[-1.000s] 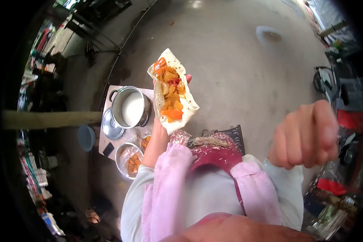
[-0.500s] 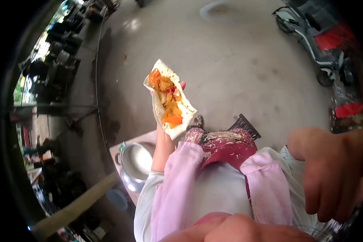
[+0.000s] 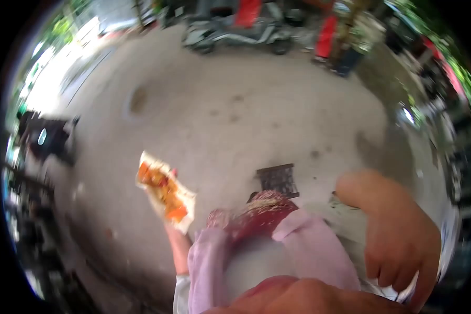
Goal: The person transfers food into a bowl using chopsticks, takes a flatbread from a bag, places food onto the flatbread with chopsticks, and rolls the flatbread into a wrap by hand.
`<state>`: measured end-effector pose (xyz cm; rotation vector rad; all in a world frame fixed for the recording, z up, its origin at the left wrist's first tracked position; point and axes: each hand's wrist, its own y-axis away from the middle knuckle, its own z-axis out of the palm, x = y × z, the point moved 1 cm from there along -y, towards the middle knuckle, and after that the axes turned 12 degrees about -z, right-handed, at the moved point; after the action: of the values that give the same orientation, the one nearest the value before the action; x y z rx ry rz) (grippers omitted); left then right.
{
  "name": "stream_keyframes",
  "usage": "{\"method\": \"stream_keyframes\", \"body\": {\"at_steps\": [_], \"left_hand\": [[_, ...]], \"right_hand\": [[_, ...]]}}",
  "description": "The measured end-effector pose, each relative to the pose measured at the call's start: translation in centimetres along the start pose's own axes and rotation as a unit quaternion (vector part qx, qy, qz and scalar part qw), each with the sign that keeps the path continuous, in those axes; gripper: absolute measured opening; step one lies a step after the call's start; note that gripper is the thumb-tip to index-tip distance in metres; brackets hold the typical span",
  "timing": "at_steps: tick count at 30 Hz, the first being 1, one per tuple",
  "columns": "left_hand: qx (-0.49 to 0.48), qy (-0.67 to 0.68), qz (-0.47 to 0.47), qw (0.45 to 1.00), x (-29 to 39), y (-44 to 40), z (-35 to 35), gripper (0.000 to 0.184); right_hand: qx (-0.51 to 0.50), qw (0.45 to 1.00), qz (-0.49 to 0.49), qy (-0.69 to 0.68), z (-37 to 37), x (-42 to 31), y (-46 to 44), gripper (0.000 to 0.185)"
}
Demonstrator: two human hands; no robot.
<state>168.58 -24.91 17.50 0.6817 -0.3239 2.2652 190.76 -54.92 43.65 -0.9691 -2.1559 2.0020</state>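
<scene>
In my left hand (image 3: 171,228) is an oblong piece of flatbread (image 3: 189,201) with its sides folded up. Chunky orange and yellow cooked vegetables (image 3: 165,191), with some red bits, lie along its middle. The hand supports the bread from beneath, so most of the fingers are hidden; one fingertip shows at the far side. Close to the camera on the right, my right hand (image 3: 400,248) is raised with bent fingers pointing down. Whatever its fingertips hold, if anything, cannot be made out.
A pink towel (image 3: 314,240) hangs over my chest above dark red, stained clothing (image 3: 261,217). A dark grate-like piece (image 3: 278,180) lies on the concrete floor (image 3: 220,131). A scooter (image 3: 240,36) stands at the far side, and a dark vehicle (image 3: 47,137) at the left.
My view has swung right, bringing the scooter to the top and taking the table with the metal pot out of sight. The flatbread stays in my left hand, now lower left in view.
</scene>
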Motion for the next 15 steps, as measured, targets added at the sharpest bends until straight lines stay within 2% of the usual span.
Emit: {"method": "stream_keyframes", "body": {"at_steps": [2,4,8,9,15], "left_hand": [[0.004,0.016,-0.02,1.0,-1.0,2.4,2.7,0.055],[0.004,0.009,-0.033,0.999,-3.1,5.1,5.0,0.055],[-0.021,-0.002,-0.074,0.997,-8.6,9.3,10.8,0.054],[0.008,0.034,-0.089,0.995,-4.0,7.2,8.6,0.054],[-0.04,0.037,-0.129,0.99,-3.9,8.6,12.2,0.054]], "right_hand": [[0.127,0.991,-0.002,0.043,3.6,-3.5,-3.0,0.018],[0.185,0.978,-0.03,0.093,8.6,-6.4,-3.3,0.017],[0.233,0.952,-0.041,0.195,21.7,-13.2,-3.2,0.017],[0.274,0.941,0.005,0.199,12.8,-6.6,-9.7,0.017],[0.305,0.924,-0.077,0.218,17.0,-5.2,-11.0,0.017]]}}
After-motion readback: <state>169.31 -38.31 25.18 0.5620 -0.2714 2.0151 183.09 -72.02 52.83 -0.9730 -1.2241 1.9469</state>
